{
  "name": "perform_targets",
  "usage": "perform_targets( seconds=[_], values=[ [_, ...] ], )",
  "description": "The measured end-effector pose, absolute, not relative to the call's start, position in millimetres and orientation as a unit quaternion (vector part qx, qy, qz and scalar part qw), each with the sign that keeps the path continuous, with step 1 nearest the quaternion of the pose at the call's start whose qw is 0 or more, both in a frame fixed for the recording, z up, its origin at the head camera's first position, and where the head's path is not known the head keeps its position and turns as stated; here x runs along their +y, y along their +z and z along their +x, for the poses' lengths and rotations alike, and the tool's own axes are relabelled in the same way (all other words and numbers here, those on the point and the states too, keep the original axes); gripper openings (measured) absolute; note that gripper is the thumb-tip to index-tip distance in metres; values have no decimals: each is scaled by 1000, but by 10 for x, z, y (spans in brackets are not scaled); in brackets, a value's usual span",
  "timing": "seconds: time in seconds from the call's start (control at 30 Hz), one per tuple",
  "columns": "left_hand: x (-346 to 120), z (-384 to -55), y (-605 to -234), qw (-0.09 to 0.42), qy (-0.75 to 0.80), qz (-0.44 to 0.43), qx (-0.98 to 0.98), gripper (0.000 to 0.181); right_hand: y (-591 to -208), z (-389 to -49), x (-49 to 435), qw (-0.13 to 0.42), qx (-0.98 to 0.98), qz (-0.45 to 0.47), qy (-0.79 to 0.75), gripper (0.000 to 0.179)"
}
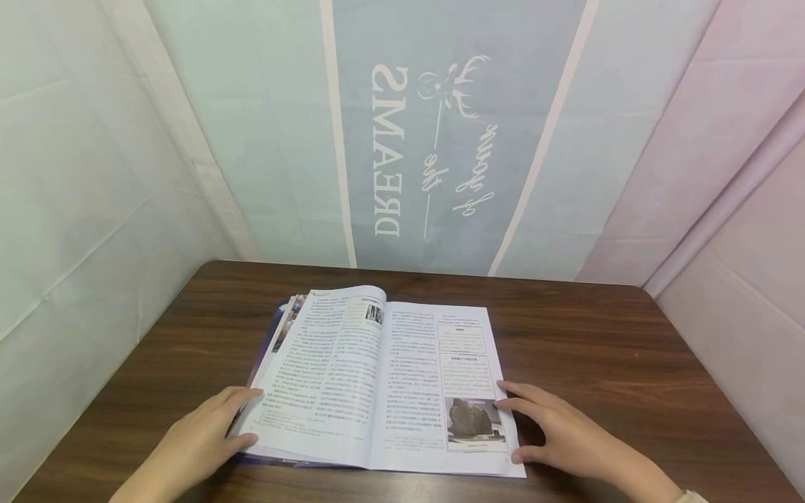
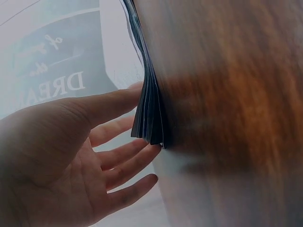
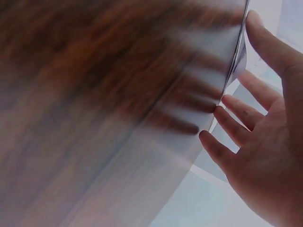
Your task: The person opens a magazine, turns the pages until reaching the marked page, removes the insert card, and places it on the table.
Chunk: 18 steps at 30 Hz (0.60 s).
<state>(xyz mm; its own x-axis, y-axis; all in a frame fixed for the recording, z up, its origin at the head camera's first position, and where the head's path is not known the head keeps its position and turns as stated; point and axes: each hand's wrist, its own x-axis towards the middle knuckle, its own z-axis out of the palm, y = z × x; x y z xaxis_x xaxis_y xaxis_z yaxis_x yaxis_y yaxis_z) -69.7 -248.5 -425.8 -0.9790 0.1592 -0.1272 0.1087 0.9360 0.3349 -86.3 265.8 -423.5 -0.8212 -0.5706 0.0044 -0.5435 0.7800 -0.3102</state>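
An open magazine (image 1: 409, 391) lies on the table, its printed pages spread to both sides of the centre fold. The left page bulges up near the fold, and a dark blue cover edge shows beneath it. At the left edge rests my left hand (image 1: 204, 433), index finger and thumb tips touching the page border. The left wrist view has this hand (image 2: 80, 151) beside the fanned page edges (image 2: 149, 113), fingers loosely extended. My right hand (image 1: 560, 433) touches the right page's edge, thumb near the lower corner. In the right wrist view its fingers (image 3: 229, 125) are spread along the thin edge.
The dark brown wooden table (image 1: 597, 349) extends around the magazine. Behind it hangs a pale cloth backdrop (image 1: 440, 140) with mirrored, upside-down lettering. Light cloth walls (image 1: 82, 175) stand on both sides. A sleeve cuff (image 1: 690, 497) shows at the lower right.
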Motion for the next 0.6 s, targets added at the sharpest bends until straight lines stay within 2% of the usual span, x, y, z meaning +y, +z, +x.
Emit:
perform_targets(
  seconds=[0.13, 0.3, 0.6],
  values=[
    [-2472, -688, -4236, 64, 159, 72, 982, 59, -4206, -867, 2636, 56, 947, -282, -146, 65],
    [-2397, -655, -4184, 25, 154, 93, 983, 52, -4186, -872, 2612, 57, 950, -274, -141, 62],
    [-2084, -634, -4075, -35, 170, 128, 976, 33, -4123, -888, 2561, 24, 954, -263, -140, 53]
  ],
)
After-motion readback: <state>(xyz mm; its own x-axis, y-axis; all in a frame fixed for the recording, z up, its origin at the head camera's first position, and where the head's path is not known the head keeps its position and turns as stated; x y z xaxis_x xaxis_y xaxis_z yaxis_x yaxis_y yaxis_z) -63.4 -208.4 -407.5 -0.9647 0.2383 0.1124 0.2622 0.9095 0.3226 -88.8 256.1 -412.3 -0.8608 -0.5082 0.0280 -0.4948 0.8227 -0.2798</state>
